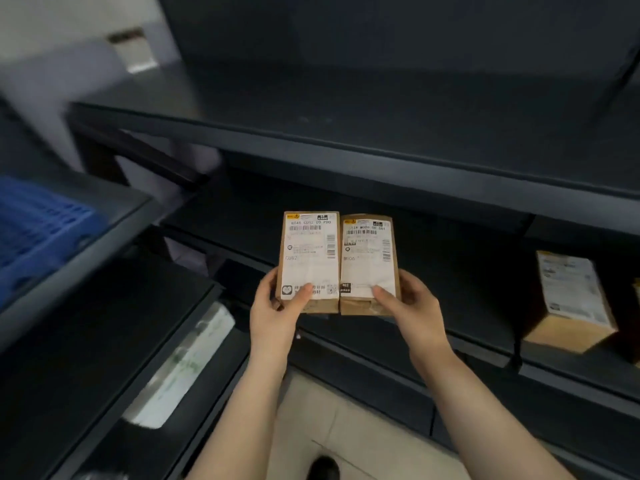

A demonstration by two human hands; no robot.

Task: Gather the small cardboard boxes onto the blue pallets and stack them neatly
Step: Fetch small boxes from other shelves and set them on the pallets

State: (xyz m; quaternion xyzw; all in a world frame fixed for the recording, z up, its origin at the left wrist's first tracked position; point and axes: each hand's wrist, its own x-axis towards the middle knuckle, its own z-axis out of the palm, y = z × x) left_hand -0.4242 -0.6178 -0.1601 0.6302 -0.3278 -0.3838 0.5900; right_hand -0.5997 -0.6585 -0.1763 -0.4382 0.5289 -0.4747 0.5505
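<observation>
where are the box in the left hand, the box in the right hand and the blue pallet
left-hand box (310, 258): head view, on its white shipping label
right-hand box (369, 261): head view, on its label
blue pallet (38, 223): head view, on its slatted top at the left edge

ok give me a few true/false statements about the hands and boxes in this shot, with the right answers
1. Each hand holds one small cardboard box. True: the left hand grips the left box and the right hand grips the right box.
2. The two held boxes are stacked one on top of the other. False: they sit side by side, long edges touching.
3. Both held boxes show white shipping labels facing up. True.
4. A third box lies on the dark shelf to the right. True.
5. The held boxes already rest on the blue pallet. False: the pallet is far left, apart from them.
</observation>
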